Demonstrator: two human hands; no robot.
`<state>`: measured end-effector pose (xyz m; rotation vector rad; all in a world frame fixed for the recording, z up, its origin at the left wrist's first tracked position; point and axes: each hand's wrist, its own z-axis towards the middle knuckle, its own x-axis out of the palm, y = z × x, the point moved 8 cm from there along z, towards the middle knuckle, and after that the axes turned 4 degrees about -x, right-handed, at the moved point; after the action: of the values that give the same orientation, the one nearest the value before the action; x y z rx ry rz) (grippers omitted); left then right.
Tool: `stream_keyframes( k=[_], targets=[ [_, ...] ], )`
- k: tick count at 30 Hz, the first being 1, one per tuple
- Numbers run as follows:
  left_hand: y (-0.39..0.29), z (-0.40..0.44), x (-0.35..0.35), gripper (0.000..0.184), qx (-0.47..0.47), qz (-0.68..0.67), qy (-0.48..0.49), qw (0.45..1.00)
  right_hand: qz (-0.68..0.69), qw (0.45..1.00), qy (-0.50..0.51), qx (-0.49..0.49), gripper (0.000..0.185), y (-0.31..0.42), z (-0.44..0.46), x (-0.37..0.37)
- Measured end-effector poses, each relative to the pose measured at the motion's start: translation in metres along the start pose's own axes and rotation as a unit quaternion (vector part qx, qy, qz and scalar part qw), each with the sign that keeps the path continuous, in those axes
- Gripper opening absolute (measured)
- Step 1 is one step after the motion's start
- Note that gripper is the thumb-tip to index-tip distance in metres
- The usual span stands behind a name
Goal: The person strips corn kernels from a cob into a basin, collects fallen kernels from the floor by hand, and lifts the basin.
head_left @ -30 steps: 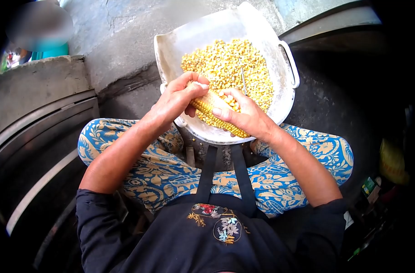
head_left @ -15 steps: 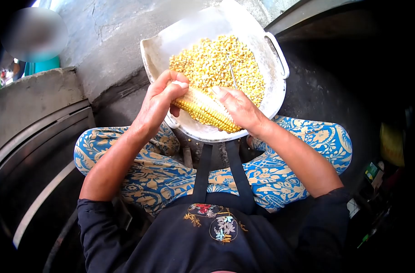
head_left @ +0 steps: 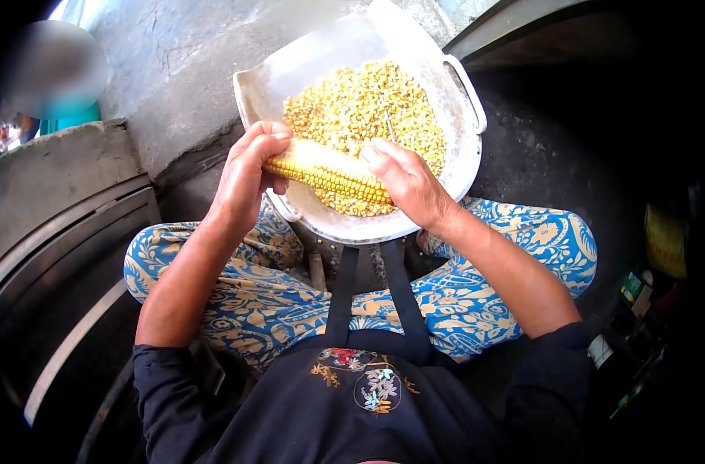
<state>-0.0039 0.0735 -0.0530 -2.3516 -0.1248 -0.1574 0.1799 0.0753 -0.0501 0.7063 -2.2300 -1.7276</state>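
A corn cob is held between my two hands, over the near part of a white tub. Part of the cob's upper side looks bare and pale, while yellow rows of kernels cover the side toward me. My left hand is closed around the cob's left end. Around the right end, my right hand is closed, its thumb pressed on top of the cob. Loose corn kernels fill the bottom of the tub. A thin metal tool lies among them, partly buried.
The tub's white handle sticks out at the right. My legs in patterned trousers are folded on both sides of the tub. A low concrete wall stands at the left. Another person in teal is at the upper left.
The cob has shifted up and left and lies closer to level. My left hand moved left and my right hand slightly up, both keeping their hold.
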Motion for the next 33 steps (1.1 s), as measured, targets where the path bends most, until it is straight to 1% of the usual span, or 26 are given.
stream_keyframes(
  k=[1,2,3,4,5,6,9,11,12,13,14,15,16,19,21,22,24,26,28,29,30,32,33],
  targets=[
    [0.000,-0.001,0.001,0.015,0.000,0.000,0.001,1.000,0.048,0.996,-0.061,-0.044,0.041,0.003,0.003,-0.001],
    [-0.003,-0.002,0.001,0.015,0.012,0.008,-0.010,1.000,0.048,0.996,-0.061,-0.045,0.041,0.002,0.002,-0.007],
    [-0.006,-0.003,0.001,0.014,0.023,0.015,-0.020,0.999,0.187,0.979,0.012,0.081,0.042,-0.010,-0.001,-0.002],
    [-0.007,-0.004,0.001,0.014,0.022,0.015,-0.019,0.999,0.319,0.922,0.084,0.204,0.045,-0.018,-0.011,0.013],
    [-0.010,-0.004,0.001,0.014,0.031,0.019,-0.013,0.999,0.307,0.926,0.057,0.210,0.045,-0.019,-0.011,0.014],
    [-0.012,-0.004,0.002,0.014,0.041,0.023,-0.007,0.999,0.307,0.927,0.056,0.210,0.045,-0.018,-0.011,0.015],
    [-0.008,-0.002,-0.002,0.014,0.027,0.016,-0.013,0.999,0.303,0.925,0.066,0.220,0.046,-0.012,-0.011,0.014],
    [-0.004,0.002,-0.006,0.015,0.019,0.010,-0.010,1.000,0.230,0.956,0.096,0.154,0.047,0.001,-0.007,0.010],
    [-0.001,0.003,-0.010,0.015,0.002,-0.023,-0.015,1.000,0.230,0.956,0.097,0.153,0.047,0.003,-0.006,0.009],
    [0.001,0.005,-0.013,0.016,-0.013,-0.057,-0.019,0.998,0.247,0.954,0.113,0.129,0.048,0.009,-0.005,0.010],
    [0.001,0.005,-0.014,0.016,-0.012,-0.057,-0.020,0.998,0.264,0.950,0.128,0.104,0.050,0.015,-0.004,0.010],
    [0.001,0.005,-0.014,0.016,-0.013,-0.073,-0.019,0.997,0.301,0.938,0.139,0.104,0.049,0.014,-0.005,0.011],
    [0.002,0.005,-0.014,0.016,-0.016,-0.088,-0.017,0.996,0.301,0.938,0.139,0.104,0.049,0.012,-0.005,0.011],
    [0.002,0.005,-0.011,0.012,-0.017,-0.081,-0.020,0.996,0.303,0.938,0.133,0.106,0.044,0.009,-0.007,0.012],
    [0.005,0.004,-0.009,0.013,-0.021,-0.068,-0.007,0.997,0.227,0.962,0.102,0.111,0.040,0.007,-0.008,0.008],
    [0.005,0.004,-0.006,0.013,-0.023,-0.055,0.007,0.998,0.226,0.963,0.101,0.110,0.040,0.008,-0.008,0.008],
    [0.007,0.004,-0.003,0.014,-0.028,-0.062,0.004,0.998,0.218,0.963,0.073,0.143,0.040,0.002,-0.008,0.007],
    [0.007,0.002,-0.002,0.015,-0.030,-0.030,-0.002,0.999,0.229,0.959,0.067,0.152,0.043,0.007,-0.008,0.004],
    [0.008,0.002,-0.001,0.015,-0.028,-0.025,-0.003,0.999,0.085,0.988,0.074,0.107,0.050,0.006,-0.004,0.004],
    [0.009,0.002,-0.001,0.015,-0.028,-0.019,-0.004,0.999,0.001,0.998,0.054,0.031,0.056,0.005,0.000,0.002],
    [0.009,0.002,-0.001,0.015,-0.028,-0.019,-0.004,0.999,0.001,0.998,0.054,0.031,0.056,0.008,-0.001,0.002],
    [0.011,0.003,0.000,0.016,-0.034,-0.015,-0.003,0.999,-0.064,0.996,0.044,0.038,0.047,0.014,-0.003,0.000],
    [0.011,0.003,0.000,0.016,-0.034,-0.015,-0.004,0.999,-0.063,0.996,0.044,0.037,0.047,0.015,-0.004,0.000]
  ],
)
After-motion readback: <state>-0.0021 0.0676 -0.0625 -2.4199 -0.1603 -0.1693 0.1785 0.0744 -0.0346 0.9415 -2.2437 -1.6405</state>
